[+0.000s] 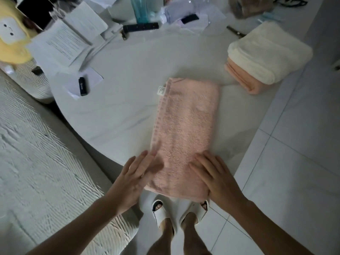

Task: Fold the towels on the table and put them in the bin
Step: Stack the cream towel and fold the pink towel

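A pink towel lies folded into a long strip on the white table, with a small white label at its far left corner. Its near end hangs slightly over the table's edge. My left hand rests flat at the towel's near left edge, fingers spread and slightly blurred. My right hand lies flat on the near right corner, fingers apart. A cream towel sits folded on top of a folded peach towel at the table's far right. No bin is in view.
Papers, a black lighter, a remote and bottles crowd the table's far and left side. A yellow plush sits at far left, a ribbed white sofa to the left. Tiled floor lies right; my slippered feet stand below.
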The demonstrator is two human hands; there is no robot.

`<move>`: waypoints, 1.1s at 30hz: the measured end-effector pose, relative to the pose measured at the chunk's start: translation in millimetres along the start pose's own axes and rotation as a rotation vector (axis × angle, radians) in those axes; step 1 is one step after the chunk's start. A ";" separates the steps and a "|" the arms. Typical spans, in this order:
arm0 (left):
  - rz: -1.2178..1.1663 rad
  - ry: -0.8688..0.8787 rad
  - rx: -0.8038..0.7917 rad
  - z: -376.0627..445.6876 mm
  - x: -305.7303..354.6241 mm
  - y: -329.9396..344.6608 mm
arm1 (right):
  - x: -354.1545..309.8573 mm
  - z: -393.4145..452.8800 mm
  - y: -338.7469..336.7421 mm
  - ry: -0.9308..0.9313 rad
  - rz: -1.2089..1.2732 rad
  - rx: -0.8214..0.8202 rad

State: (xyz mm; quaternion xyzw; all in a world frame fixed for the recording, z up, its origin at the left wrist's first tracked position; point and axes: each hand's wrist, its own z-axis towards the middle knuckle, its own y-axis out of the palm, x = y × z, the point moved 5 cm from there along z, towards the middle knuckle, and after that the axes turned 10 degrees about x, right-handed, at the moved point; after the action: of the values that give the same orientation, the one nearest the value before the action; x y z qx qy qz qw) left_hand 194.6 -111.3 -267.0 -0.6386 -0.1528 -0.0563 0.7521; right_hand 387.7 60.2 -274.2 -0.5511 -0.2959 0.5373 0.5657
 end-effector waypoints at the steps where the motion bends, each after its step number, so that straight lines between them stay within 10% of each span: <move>1: 0.001 0.041 -0.008 4.9 -4.7 1.6 | -1.2 1.9 -0.7 0.025 0.031 0.016; 14: -0.652 -0.283 0.255 24.9 -1.9 -81.5 | -17.1 10.4 -71.1 0.540 0.669 -0.106; 25: -0.754 -1.002 0.293 180.4 -56.5 -28.1 | 84.5 123.6 -30.9 1.082 0.739 0.347; 33: -0.324 -0.697 0.188 190.5 -49.9 -19.0 | 95.7 135.9 -22.2 0.991 0.543 0.257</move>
State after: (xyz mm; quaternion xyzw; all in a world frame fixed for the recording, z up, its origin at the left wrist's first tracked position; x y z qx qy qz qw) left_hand 111.9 66.0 -238.0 -0.5152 -0.5023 0.0600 0.6918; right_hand 291.7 195.2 -248.4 -0.7198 0.2240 0.3727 0.5411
